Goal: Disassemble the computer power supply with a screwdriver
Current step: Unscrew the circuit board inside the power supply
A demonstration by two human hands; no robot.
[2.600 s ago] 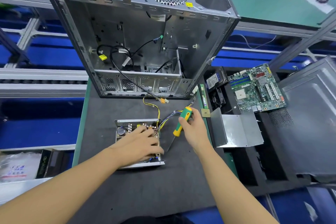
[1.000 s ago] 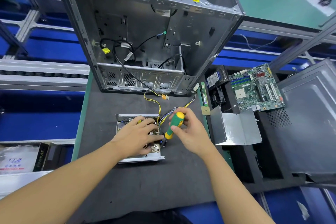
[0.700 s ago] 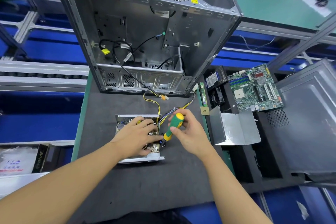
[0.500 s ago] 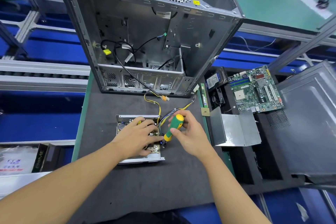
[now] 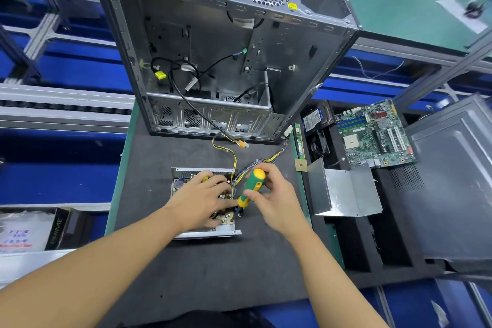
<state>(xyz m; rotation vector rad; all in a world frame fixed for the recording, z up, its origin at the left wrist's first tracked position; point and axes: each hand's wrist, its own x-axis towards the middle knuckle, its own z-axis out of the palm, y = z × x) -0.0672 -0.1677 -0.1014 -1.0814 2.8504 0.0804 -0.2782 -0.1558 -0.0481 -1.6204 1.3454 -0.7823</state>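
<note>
Covering the bench, what is seen?

A dark mat (image 5: 213,269) is laid over a green-edged bench. Blue racking (image 5: 80,69) and grey rails are seen to the left and beyond, and a green conveyor surface (image 5: 399,8) at the top right.

Where is the power supply (image 5: 213,234) found?

It is set flat on the mat near the middle, lid off, its board exposed. The left hand (image 5: 205,200) is laid on the board with fingers flat and slightly apart, so much of the inside is hidden by it. The screwdriver (image 5: 251,185) is pinched between the fingers and thumb of the right hand (image 5: 277,200). Its green and yellow handle is tilted, and the shaft is lowered at the unit's right edge, just beside the left fingertips. The tip itself cannot be made out.

What is placed around it?

An opened computer case (image 5: 213,42) is stood behind the unit — coloured wires (image 5: 231,157) are run from the unit towards it. To the right, on a black tray (image 5: 356,247), a bent metal cover (image 5: 346,192), a motherboard (image 5: 372,136) and a hard drive (image 5: 315,118) are laid. A grey side panel (image 5: 452,181) is leaned at the far right — a black box (image 5: 57,230) is seen at the left edge
</note>
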